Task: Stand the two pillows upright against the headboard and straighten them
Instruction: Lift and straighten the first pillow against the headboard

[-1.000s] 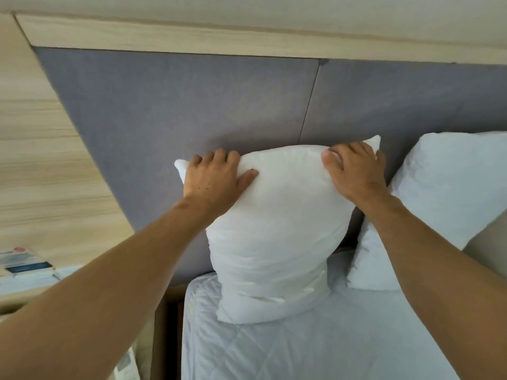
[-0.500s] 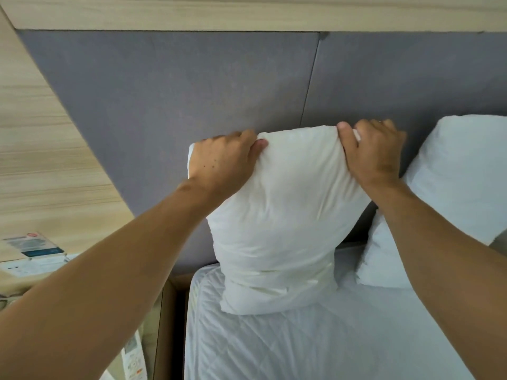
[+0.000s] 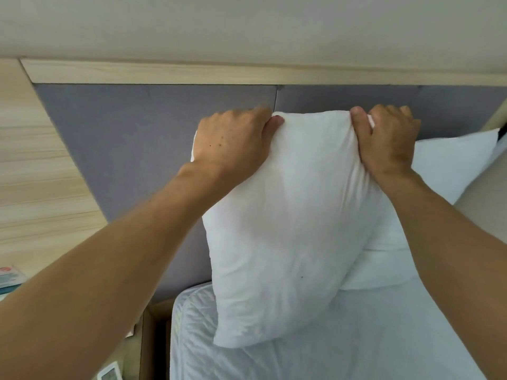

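Observation:
A white pillow (image 3: 288, 229) stands upright on the white quilted mattress (image 3: 329, 357), in front of the grey padded headboard (image 3: 137, 149). My left hand (image 3: 233, 144) grips its top left corner. My right hand (image 3: 386, 138) pinches its top right corner. The pillow's lower edge rests on the mattress, and its right side overlaps the second white pillow (image 3: 450, 163). That one leans against the headboard at the right, partly hidden behind my right arm.
A light wood wall panel (image 3: 35, 174) runs down the left, and a wood strip (image 3: 247, 72) caps the headboard. Leaflets (image 3: 8, 278) lie on a bedside surface at the left edge. A white remote-like device (image 3: 109, 373) sits low beside the bed frame.
Both hands have closed tighter on the pillow's top corners and pulled it up and to the right, so it now overlaps the second pillow. The camera has tilted upward.

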